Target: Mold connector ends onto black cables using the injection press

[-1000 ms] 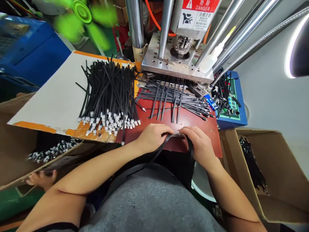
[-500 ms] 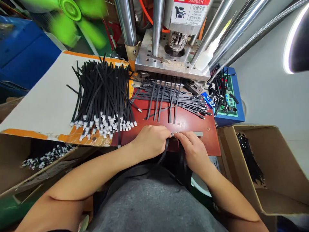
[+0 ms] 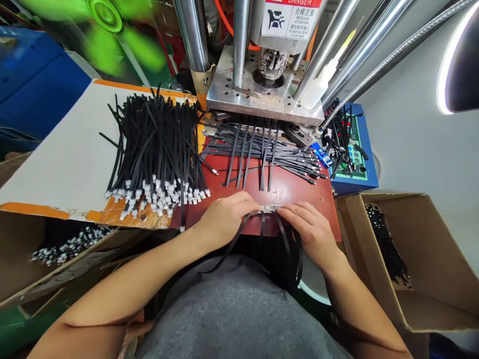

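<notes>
At the front edge of the red board, a narrow metal bar (image 3: pixel 269 208) lies between my hands. My left hand (image 3: pixel 234 214) is closed at its left end, fingertips pinching a flat black cable (image 3: pixel 230 247) that trails toward my lap. My right hand (image 3: pixel 310 224) is closed at the other end, with another flat black cable (image 3: pixel 299 254) hanging below its fingers. Two more cables (image 3: pixel 282 232) run down from the bar between the hands. The cable ends under my fingertips are hidden.
Beyond the hands stands a metal press (image 3: pixel 262 94) with several cables under its plate. More cables (image 3: pixel 277 154) lie across the red board (image 3: pixel 307 194). A heap of black cables with white ends (image 3: pixel 160 149) is at left. Cardboard boxes (image 3: pixel 441 279) flank me; a green fan (image 3: pixel 105 15) spins.
My hands have moved apart along the bar, left hand leftward and right hand rightward. The middle of the bar and the cables hanging from it now show.
</notes>
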Available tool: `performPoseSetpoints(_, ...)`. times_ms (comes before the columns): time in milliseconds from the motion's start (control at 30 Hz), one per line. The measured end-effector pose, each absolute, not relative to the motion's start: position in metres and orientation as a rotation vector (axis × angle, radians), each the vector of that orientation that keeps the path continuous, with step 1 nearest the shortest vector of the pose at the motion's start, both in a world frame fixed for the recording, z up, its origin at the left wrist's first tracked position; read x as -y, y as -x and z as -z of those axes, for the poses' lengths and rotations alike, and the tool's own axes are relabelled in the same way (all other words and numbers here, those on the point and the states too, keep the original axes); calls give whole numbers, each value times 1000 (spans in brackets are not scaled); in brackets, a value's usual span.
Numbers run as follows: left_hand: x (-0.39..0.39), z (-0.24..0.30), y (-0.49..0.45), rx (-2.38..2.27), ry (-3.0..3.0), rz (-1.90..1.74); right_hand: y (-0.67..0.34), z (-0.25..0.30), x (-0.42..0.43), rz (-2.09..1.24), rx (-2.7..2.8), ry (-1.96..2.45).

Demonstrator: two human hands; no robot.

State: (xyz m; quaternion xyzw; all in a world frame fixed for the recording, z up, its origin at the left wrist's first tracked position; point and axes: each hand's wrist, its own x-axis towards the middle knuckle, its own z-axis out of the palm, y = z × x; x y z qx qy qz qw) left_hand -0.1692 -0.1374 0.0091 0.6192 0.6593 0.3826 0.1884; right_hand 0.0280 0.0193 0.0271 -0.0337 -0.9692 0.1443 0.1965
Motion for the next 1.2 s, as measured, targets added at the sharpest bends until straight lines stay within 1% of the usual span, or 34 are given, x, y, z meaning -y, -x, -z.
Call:
performPoseSetpoints(67,140,-2,170,-1843,-1695,-1190,-28,-28,-17,-355,2760,68)
performPoseSetpoints(133,139,-3,167,-1878,-1674,-1179,-31,-29,-20,-421,2758,80)
performPoseSetpoints(267,132,-21,160,-2015,-1698,-879,-37,-28,-33,-582,2653,189)
performPoseSetpoints(367,127,-33,156,-2127,-1754,-644,-39,-29,-36,-530,2661,170)
performPoseSetpoints(433,125,-34,157,-2140,-1795,-594,-39,-30,-33,-437,2710,139)
performPoseSetpoints(500,126,-29,160,-2106,-1822,-641,-38,-29,-28,-346,2757,133)
performPoseSetpoints(600,127,-19,162,-2042,-1899,-834,-37,-25,-21,-277,2789,139)
performPoseSetpoints(800,114,1,149,-2020,-2034,-1108,-49,-24,-37,-364,2813,170)
performPoseSetpoints(867,106,7,146,-1954,-2028,-1171,-61,-26,-49,-241,2791,302)
performPoseSetpoints(933,102,10,146,-1919,-2000,-1188,-73,-25,-58,-5,2720,485)
performPoseSetpoints(1000,105,7,147,-1941,-1989,-1125,-81,-21,-62,153,2672,600)
performPoseSetpoints(1033,109,4,148,-1978,-1988,-1066,-82,-18,-61,167,2675,615)
performPoseSetpoints(1100,120,-2,152,-2077,-1968,-922,-80,-14,-55,68,2686,594)
performPoseSetpoints(1200,136,-5,158,-2178,-1913,-799,-67,-14,-45,-215,2627,534)
